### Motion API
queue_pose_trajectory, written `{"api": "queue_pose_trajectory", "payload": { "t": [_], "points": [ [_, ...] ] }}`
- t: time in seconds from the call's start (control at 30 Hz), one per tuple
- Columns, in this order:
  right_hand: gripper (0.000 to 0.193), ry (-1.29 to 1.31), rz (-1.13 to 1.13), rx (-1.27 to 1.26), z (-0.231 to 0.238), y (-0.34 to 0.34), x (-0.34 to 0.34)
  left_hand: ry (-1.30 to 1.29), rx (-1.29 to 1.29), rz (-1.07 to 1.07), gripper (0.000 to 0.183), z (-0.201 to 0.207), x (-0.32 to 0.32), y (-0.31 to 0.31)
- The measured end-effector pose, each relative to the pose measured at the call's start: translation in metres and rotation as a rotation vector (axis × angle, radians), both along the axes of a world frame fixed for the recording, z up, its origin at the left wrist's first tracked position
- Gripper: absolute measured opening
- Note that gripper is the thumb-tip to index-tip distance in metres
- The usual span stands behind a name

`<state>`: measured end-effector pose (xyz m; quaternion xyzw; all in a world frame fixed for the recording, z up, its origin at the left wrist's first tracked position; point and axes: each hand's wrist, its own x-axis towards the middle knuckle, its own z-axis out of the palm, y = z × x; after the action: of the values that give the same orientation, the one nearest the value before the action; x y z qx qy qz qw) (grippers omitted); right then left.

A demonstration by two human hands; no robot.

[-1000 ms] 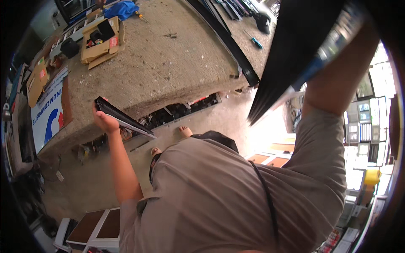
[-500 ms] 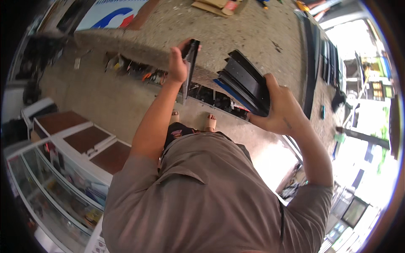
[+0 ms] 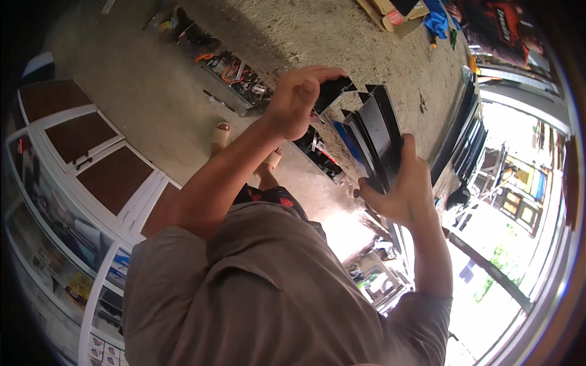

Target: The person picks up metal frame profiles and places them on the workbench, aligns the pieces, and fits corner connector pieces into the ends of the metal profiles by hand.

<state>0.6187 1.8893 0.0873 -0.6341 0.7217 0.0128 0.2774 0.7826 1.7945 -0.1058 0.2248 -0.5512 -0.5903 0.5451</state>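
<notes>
My right hand (image 3: 406, 186) is wrapped round the near end of a short black channel-shaped profile (image 3: 379, 131), its thumb on the left side and its fingers on the right. The profile has several lengthwise ribs and a strip of blue along its left side. My left hand (image 3: 296, 100) holds a second black profile (image 3: 332, 93) by its end, fingers stretched over the top. Most of that second piece is hidden behind the hand and wrist. The two pieces are close together at their far ends; whether they touch I cannot tell.
Beyond my hands lies a rough, worn workbench (image 3: 329, 36) with flattened cardboard (image 3: 390, 15) on it. Long dark profiles (image 3: 458, 140) lie along its right side. Another person (image 3: 497, 30) is at the far right. Tools (image 3: 238, 76) lie below the bench; a glass-fronted cabinet (image 3: 61, 244) stands left.
My left hand has moved right with its profile, close to the one in my right hand. The right-hand profile has turned more upright. My view has swung right, bringing another person into sight.
</notes>
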Motion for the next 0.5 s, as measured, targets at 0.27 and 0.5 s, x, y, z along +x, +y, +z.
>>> {"api": "queue_pose_trajectory", "payload": {
  "t": [0.27, 0.5],
  "points": [
    [0.065, 0.099, -0.005, 0.111, -0.012, -0.008, 0.006, 0.033, -0.114, 0.136, 0.084, 0.000, 0.006, -0.001],
    [0.065, 0.112, 0.021, 0.119, -0.009, -0.011, 0.011, 0.128, -0.131, 0.203, 0.073, -0.001, 0.004, 0.001]
  ]
}}
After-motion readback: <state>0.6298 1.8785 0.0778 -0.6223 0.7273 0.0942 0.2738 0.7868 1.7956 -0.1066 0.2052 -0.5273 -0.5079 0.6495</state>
